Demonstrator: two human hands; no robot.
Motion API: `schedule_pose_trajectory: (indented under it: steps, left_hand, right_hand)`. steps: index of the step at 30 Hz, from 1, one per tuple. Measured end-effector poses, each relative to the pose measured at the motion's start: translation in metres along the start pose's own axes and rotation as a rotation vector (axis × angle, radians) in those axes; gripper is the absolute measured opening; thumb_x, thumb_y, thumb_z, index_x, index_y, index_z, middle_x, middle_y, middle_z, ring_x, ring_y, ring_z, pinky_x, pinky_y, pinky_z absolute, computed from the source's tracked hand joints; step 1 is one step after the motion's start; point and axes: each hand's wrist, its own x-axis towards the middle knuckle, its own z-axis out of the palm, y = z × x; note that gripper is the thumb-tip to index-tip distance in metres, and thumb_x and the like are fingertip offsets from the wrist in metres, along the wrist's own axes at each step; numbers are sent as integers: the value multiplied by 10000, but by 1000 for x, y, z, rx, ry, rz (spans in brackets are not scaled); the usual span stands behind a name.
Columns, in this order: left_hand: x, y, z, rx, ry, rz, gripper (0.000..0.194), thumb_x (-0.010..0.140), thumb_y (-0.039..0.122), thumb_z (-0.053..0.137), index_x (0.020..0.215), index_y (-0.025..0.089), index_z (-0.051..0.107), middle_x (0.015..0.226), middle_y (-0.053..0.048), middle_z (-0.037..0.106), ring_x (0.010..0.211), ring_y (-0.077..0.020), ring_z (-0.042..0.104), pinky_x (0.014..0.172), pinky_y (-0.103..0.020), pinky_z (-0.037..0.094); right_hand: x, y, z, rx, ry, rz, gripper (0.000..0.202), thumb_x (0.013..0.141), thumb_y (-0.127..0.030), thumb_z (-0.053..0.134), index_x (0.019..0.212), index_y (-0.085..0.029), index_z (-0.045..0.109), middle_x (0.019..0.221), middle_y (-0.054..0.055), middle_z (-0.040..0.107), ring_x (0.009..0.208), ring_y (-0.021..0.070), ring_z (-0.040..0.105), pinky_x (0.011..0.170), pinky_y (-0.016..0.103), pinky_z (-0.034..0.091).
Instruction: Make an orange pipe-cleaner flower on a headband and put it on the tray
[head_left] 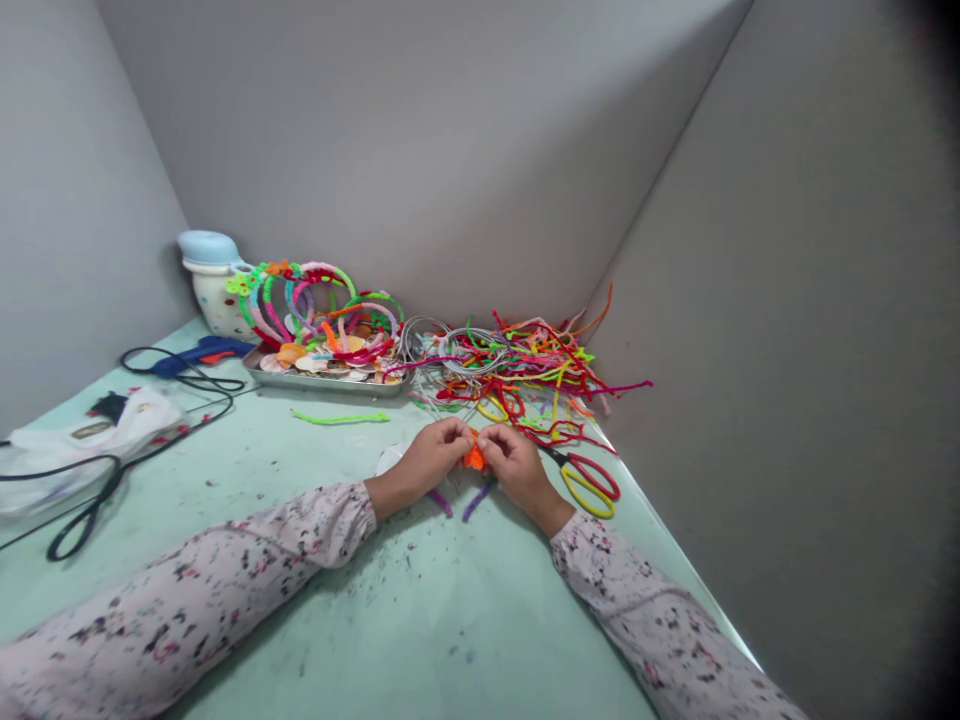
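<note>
Orange pipe-cleaner piece (474, 458) was between both hands over mint-green table (450, 620). Step looked like shaping or fixing it, tbh; next move probably called for small, steady finger work. Left hand (429, 455) had thumb and fingertips pinched tight on one side, right hand (521, 465) likewise opposite. Purple pipe-cleaner ends (477, 503) poked out below, couldn't tell if attached.

On the table (465, 640), a tray (322, 382) holding headbands (271, 313) stands left of a pipe-cleaner pile (540, 362). A glue gun (196, 355) lies left of the tray, before a lidded cup (212, 292); scissors (568, 462) lie beside the right hand (517, 462).
</note>
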Motion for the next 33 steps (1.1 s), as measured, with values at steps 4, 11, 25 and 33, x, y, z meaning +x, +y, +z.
schedule_pose_trajectory:
  steps: [4, 11, 25, 33]
  left_hand:
    - [0, 7, 0, -57, 53, -37, 95, 714, 252, 541, 728, 158, 529, 534, 55, 477, 482, -87, 420, 485, -211, 322]
    - [0, 7, 0, -73, 69, -34, 81, 707, 236, 549, 720, 160, 524, 529, 57, 481, 481, -85, 423, 489, -212, 327]
    - [3, -3, -2, -21, 34, -10, 103, 718, 235, 566, 769, 145, 560, 591, 44, 523, 514, -85, 441, 504, -209, 342]
    - [3, -4, -1, 2, 19, -16, 136, 732, 259, 579, 783, 134, 570, 598, 38, 525, 514, -81, 429, 501, -209, 334]
  right_hand:
    - [1, 1, -1, 90, -2, 34, 179, 823, -319, 548, 946, -189, 562, 752, -5, 585, 554, 114, 531, 497, 230, 438]
    - [2, 3, -1, 69, 28, 63, 95, 816, -291, 535, 845, -201, 529, 618, -40, 544, 489, 110, 497, 468, 222, 401]
    - [1, 0, 1, 78, 22, 47, 133, 825, -307, 548, 867, -183, 571, 703, -17, 571, 544, 110, 511, 490, 223, 407]
    - [1, 4, 0, 3, 40, 21, 81, 816, -260, 545, 788, -184, 555, 657, -26, 543, 544, 113, 505, 507, 226, 403]
